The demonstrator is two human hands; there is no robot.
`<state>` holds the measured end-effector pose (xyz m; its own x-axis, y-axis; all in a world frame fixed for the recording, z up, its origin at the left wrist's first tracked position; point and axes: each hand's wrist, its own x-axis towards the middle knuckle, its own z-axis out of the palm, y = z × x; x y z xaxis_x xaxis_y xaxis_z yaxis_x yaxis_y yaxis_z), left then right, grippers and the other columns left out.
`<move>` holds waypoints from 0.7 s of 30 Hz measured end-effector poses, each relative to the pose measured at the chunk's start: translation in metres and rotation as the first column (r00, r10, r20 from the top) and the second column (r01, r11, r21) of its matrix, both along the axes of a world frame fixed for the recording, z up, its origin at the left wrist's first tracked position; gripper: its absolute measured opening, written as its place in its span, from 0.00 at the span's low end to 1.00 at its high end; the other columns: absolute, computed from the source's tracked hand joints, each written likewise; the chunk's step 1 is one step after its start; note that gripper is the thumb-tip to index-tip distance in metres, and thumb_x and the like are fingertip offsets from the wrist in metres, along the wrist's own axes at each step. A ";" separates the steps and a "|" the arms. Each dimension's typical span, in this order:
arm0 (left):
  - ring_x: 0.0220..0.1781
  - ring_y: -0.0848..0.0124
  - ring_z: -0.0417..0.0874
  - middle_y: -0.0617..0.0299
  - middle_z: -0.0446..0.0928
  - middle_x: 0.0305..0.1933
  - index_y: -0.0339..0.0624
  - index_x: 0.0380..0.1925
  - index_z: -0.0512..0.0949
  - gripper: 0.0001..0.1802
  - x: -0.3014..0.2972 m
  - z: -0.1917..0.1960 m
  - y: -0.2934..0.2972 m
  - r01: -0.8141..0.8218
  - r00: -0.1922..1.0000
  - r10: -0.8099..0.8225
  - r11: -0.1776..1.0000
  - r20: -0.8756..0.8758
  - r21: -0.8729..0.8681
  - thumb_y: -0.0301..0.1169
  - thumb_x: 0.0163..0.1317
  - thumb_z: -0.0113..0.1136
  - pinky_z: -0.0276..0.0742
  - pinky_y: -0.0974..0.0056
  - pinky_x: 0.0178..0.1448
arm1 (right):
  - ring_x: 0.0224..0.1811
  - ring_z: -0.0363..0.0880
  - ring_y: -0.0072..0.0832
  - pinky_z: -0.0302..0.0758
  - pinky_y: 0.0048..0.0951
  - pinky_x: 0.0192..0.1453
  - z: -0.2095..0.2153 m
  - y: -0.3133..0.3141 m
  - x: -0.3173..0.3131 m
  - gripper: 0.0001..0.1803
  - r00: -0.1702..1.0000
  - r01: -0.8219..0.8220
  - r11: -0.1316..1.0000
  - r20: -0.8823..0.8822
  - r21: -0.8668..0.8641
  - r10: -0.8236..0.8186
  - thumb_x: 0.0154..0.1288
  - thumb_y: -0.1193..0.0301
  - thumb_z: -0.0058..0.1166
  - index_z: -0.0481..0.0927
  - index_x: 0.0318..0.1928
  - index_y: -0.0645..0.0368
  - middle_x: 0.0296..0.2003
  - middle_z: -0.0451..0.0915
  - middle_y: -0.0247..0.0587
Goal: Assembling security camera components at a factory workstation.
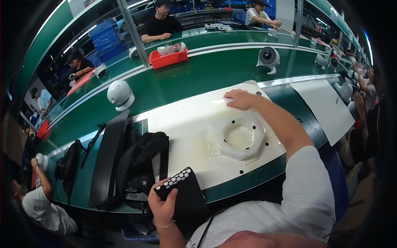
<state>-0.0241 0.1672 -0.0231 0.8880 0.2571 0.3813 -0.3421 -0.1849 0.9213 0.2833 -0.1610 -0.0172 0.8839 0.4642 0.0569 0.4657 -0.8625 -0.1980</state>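
My left hand (162, 206) grips a black sheet (186, 186) with rows of white round pads along its upper edge, thumb across its front. It is at the table's near edge, beside a black bag (142, 161). My right hand (240, 99) lies on the far part of a white board (182, 153), fingers stretched out and no object visible in them. Nearer to me on that board sits a white ring-shaped holder (241, 153), wrapped or taped with clear film. Small black dots (267, 144) are scattered on the ring and the board around it.
A long black box-like case (108, 165) and a black pouch (68, 165) lie left of the board. On the green conveyor beyond stand a white round device (120, 94), another with a dark lens (269, 58), and a red bin (167, 58). Co-workers sit across and at both sides.
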 end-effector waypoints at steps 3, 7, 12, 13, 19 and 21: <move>0.36 0.75 0.76 0.59 0.76 0.36 0.32 0.39 0.75 0.15 -0.001 -0.003 0.003 0.015 1.000 -0.015 1.000 0.007 -0.004 0.22 0.48 0.64 0.70 0.73 0.42 | 0.53 0.71 0.38 0.65 0.32 0.57 0.038 0.011 0.019 0.27 0.965 -0.119 0.975 -0.252 -0.188 0.070 0.53 0.59 0.52 0.71 0.53 0.56 0.50 0.73 0.46; 0.37 0.66 0.77 0.56 0.77 0.35 0.36 0.37 0.77 0.17 -0.004 -0.003 0.009 -0.008 0.999 0.010 0.998 -0.039 0.062 0.22 0.43 0.66 0.70 0.69 0.43 | 0.42 0.78 0.38 0.71 0.40 0.47 0.050 0.080 0.021 0.16 0.994 0.033 0.759 -0.057 -0.650 -0.092 0.54 0.65 0.50 0.79 0.42 0.57 0.36 0.81 0.44; 0.38 0.63 0.77 0.55 0.77 0.36 0.37 0.37 0.77 0.17 -0.002 0.003 0.011 0.000 0.999 0.005 0.990 -0.036 0.141 0.25 0.43 0.66 0.71 0.66 0.44 | 0.42 0.78 0.38 0.70 0.40 0.45 0.007 0.187 0.054 0.16 0.983 0.159 0.570 0.075 -0.806 -0.168 0.56 0.70 0.44 0.76 0.45 0.54 0.40 0.79 0.44; 0.38 0.62 0.78 0.55 0.77 0.36 0.37 0.37 0.77 0.17 0.000 0.005 0.011 0.014 0.999 -0.008 0.987 -0.037 0.162 0.26 0.43 0.66 0.71 0.66 0.44 | 0.45 0.78 0.37 0.71 0.39 0.46 0.032 0.205 0.036 0.19 0.996 0.058 0.709 0.086 -0.702 0.003 0.59 0.70 0.42 0.72 0.52 0.53 0.44 0.78 0.42; 0.38 0.60 0.78 0.56 0.78 0.37 0.37 0.36 0.76 0.18 -0.004 0.014 0.015 0.030 1.000 -0.028 0.975 -0.013 0.218 0.25 0.42 0.66 0.72 0.64 0.41 | 0.52 0.72 0.36 0.71 0.37 0.50 0.029 0.345 0.054 0.17 0.909 -0.390 0.913 0.109 -0.116 0.402 0.55 0.71 0.43 0.74 0.46 0.49 0.49 0.73 0.37; 0.39 0.60 0.78 0.56 0.78 0.38 0.36 0.36 0.76 0.18 -0.002 0.012 0.017 0.076 0.996 -0.068 0.978 -0.049 0.194 0.27 0.42 0.67 0.72 0.64 0.44 | 0.55 0.69 0.35 0.68 0.35 0.55 0.024 0.376 0.058 0.20 0.924 -0.377 0.921 0.036 -0.101 0.382 0.57 0.72 0.42 0.71 0.52 0.49 0.54 0.69 0.37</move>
